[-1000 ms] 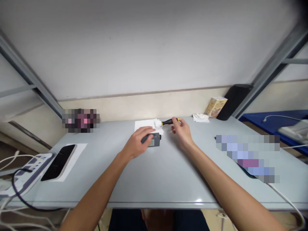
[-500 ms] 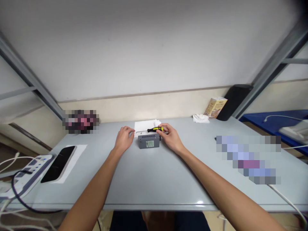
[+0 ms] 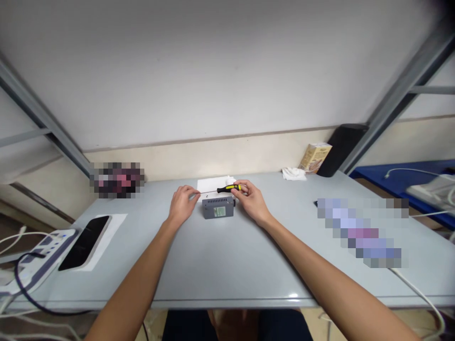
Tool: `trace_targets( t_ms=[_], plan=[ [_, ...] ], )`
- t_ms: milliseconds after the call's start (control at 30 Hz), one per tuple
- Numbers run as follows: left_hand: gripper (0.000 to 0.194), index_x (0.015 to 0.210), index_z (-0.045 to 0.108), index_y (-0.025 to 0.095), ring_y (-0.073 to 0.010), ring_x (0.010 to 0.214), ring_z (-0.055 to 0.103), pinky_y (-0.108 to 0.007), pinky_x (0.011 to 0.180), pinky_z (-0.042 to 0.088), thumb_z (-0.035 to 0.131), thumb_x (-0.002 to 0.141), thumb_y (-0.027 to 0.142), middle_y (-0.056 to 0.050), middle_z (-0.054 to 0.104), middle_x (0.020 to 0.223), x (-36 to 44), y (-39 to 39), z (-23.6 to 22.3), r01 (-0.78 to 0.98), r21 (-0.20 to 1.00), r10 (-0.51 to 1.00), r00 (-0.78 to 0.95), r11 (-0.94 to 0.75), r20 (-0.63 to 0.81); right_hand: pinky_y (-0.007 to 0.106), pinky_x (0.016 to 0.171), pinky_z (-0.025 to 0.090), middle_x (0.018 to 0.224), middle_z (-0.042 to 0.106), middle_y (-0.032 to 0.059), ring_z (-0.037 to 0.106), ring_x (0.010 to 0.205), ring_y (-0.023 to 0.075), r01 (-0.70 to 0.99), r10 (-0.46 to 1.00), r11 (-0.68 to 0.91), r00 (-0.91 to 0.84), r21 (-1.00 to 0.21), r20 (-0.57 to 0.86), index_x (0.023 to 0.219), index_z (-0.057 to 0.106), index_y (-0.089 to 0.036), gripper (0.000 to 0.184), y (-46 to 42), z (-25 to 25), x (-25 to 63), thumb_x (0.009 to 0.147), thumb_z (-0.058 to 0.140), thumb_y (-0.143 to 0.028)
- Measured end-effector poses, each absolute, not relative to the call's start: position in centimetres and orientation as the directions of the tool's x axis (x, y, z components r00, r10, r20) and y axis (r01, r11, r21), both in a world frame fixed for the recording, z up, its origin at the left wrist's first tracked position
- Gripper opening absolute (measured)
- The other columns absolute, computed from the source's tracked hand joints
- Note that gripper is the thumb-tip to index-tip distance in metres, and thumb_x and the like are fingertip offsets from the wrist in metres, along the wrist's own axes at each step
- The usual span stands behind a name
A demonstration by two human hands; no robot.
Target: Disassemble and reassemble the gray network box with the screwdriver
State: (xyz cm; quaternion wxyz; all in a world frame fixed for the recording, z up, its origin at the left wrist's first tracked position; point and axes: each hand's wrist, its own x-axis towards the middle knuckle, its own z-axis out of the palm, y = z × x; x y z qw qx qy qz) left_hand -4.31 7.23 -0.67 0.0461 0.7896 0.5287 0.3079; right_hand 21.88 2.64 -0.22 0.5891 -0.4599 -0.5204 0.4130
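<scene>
My right hand (image 3: 251, 199) grips the black and yellow handle of a screwdriver (image 3: 229, 188), held level with its thin shaft pointing left. At the shaft's tip, the thumb and fingertips of my left hand (image 3: 183, 204) are pinched together; anything between them is too small to make out. Just below the screwdriver, a dark grey metal box (image 3: 209, 211) stands on the desk, with a row of vent slots on top and a pale green label in front. Behind it lies a white sheet of paper (image 3: 209, 183) with a few tiny dark bits on it.
A black phone (image 3: 85, 242) lies on paper at the left, beside a white power strip (image 3: 46, 260) with cables. At the back right are a crumpled tissue (image 3: 294, 174), a yellow carton (image 3: 315, 157) and a black cylinder (image 3: 341, 150). A blurred-out object (image 3: 359, 232) lies at the right.
My left fingertips now meet the screwdriver's tip, where a small gap showed before. The whole view has shifted slightly; the grey box stays in place.
</scene>
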Motion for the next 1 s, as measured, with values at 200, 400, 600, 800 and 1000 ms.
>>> trace_targets(
  t_ms=[200, 400, 600, 800, 1000],
  plan=[
    [0.01, 0.092, 0.076, 0.024, -0.0274, 0.104, 0.063, -0.046, 0.099, 0.049, 0.069, 0.096, 0.029, -0.006, 0.072, 0.103, -4.46, 7.25, -0.48, 0.786, 0.41, 0.852, 0.267, -0.463, 0.451, 0.03, 0.064, 0.034, 0.08, 0.069, 0.0002, 0.047, 0.063, 0.0137, -0.051, 0.97, 0.224, 0.112, -0.973, 0.217, 0.108, 0.063, -0.022, 0.057, 2.43, 0.15, 21.79, 0.074, 0.079, -0.065],
    [0.009, 0.089, 0.075, 0.024, -0.0263, 0.103, 0.063, -0.044, 0.099, 0.05, 0.07, 0.095, 0.029, -0.006, 0.069, 0.1, -4.33, 7.26, -0.24, 0.753, 0.422, 0.831, 0.29, -0.504, 0.475, 0.03, 0.064, 0.035, 0.075, 0.067, -0.0007, 0.048, 0.062, 0.0142, -0.029, 0.967, 0.23, 0.118, -0.973, 0.225, 0.106, 0.064, -0.022, 0.055, 2.22, 0.28, 21.54, 0.074, 0.079, -0.064],
    [0.009, 0.091, 0.075, 0.023, -0.0264, 0.103, 0.063, -0.045, 0.099, 0.05, 0.069, 0.096, 0.028, -0.007, 0.068, 0.101, -4.47, 7.28, -0.06, 0.747, 0.418, 0.824, 0.304, -0.518, 0.478, 0.03, 0.064, 0.036, 0.082, 0.071, 0.0014, 0.049, 0.063, 0.0136, -0.034, 0.964, 0.235, 0.134, -0.971, 0.228, 0.107, 0.064, -0.021, 0.054, 2.42, 0.18, 21.76, 0.075, 0.078, -0.062],
    [0.01, 0.092, 0.076, 0.023, -0.0265, 0.104, 0.062, -0.044, 0.1, 0.049, 0.069, 0.096, 0.027, -0.007, 0.068, 0.102, -4.57, 7.24, 0.13, 0.741, 0.418, 0.821, 0.31, -0.525, 0.48, 0.03, 0.067, 0.036, 0.078, 0.068, 0.0, 0.048, 0.065, 0.0138, -0.05, 0.962, 0.247, 0.137, -0.968, 0.238, 0.107, 0.063, -0.02, 0.051, 2.49, 0.05, 21.68, 0.077, 0.078, -0.058],
    [0.012, 0.095, 0.077, 0.021, -0.0261, 0.104, 0.062, -0.044, 0.099, 0.048, 0.066, 0.098, 0.025, -0.008, 0.068, 0.103, -4.71, 7.27, 0.3, 0.741, 0.401, 0.813, 0.333, -0.538, 0.477, 0.03, 0.066, 0.035, 0.083, 0.07, 0.0013, 0.049, 0.067, 0.0145, -0.053, 0.964, 0.235, 0.137, -0.971, 0.226, 0.108, 0.063, -0.021, 0.052, 2.59, -0.08, 21.75, 0.076, 0.077, -0.06]
  ],
)
